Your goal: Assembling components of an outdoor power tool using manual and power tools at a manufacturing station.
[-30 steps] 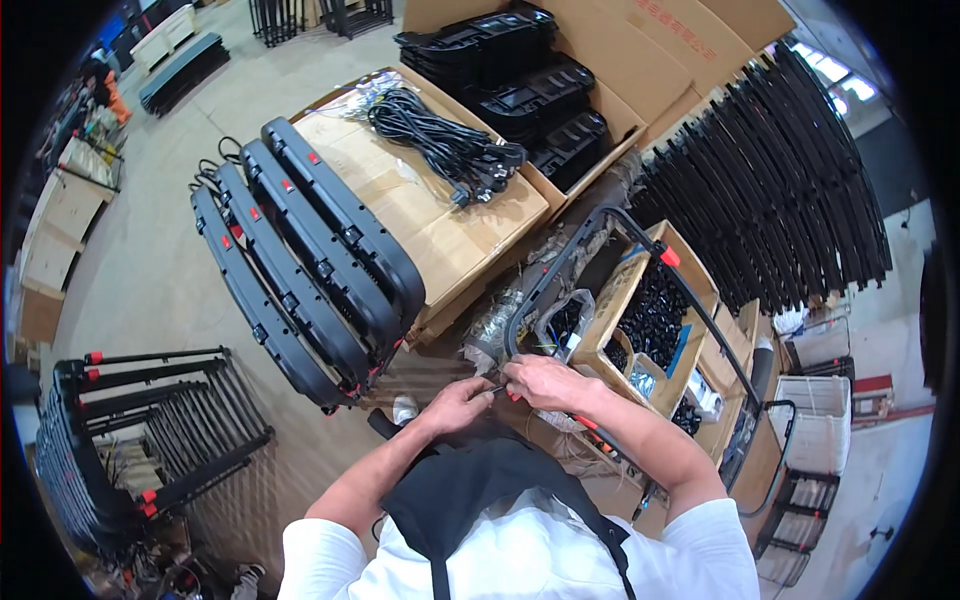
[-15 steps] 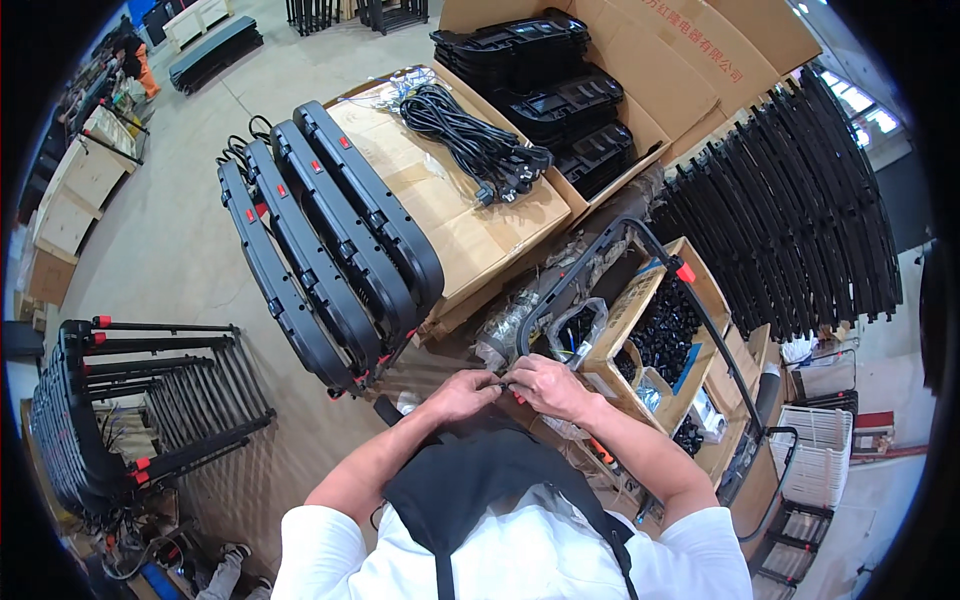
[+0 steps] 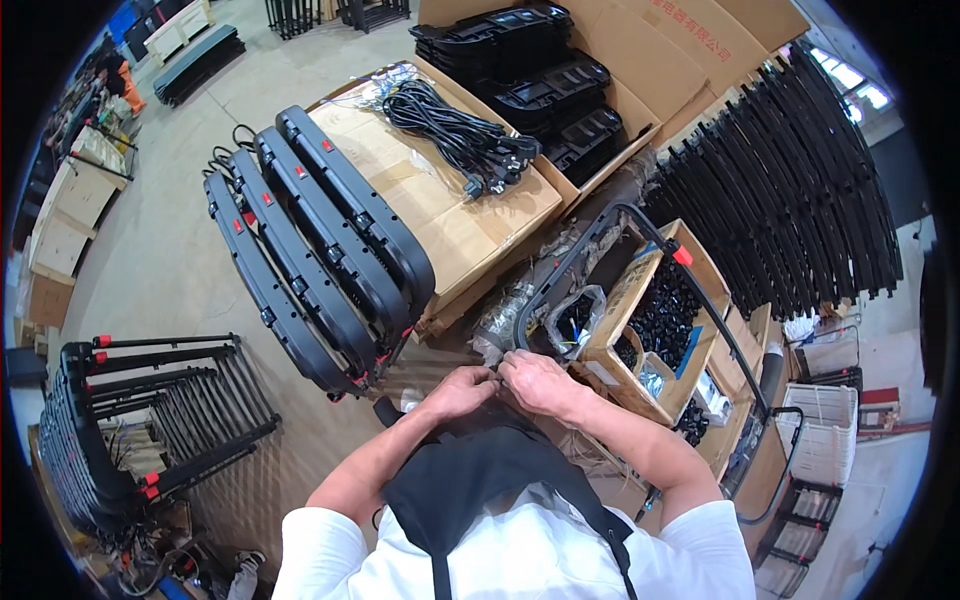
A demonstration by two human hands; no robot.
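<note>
In front of my apron (image 3: pixel 455 470), both hands meet at the fingertips. My left hand (image 3: pixel 463 392) is closed in a pinch, and the fingers of my right hand (image 3: pixel 536 383) are bent against it. Whatever they grip between them is small and hidden by the fingers. Just beyond my right hand, a bent black tube frame (image 3: pixel 568 266) with a red clip (image 3: pixel 682 255) leans across a wooden parts box (image 3: pixel 640 398). Small black parts (image 3: pixel 668 312) fill one compartment of that box. A clear plastic bag (image 3: pixel 577 318) lies at its near left corner.
Several black housings (image 3: pixel 345 225) stand on edge against a cardboard box (image 3: pixel 500 225), which carries coiled black power cables (image 3: pixel 450 130). Black moulded trays (image 3: pixel 545 85) fill an open carton behind. Stacked black frames stand at right (image 3: pixel 790 200) and lower left (image 3: pixel 180 410).
The surroundings have shifted slightly left and up in the view. My hands stay together. A small dark piece that showed between my fingertips is now hidden.
</note>
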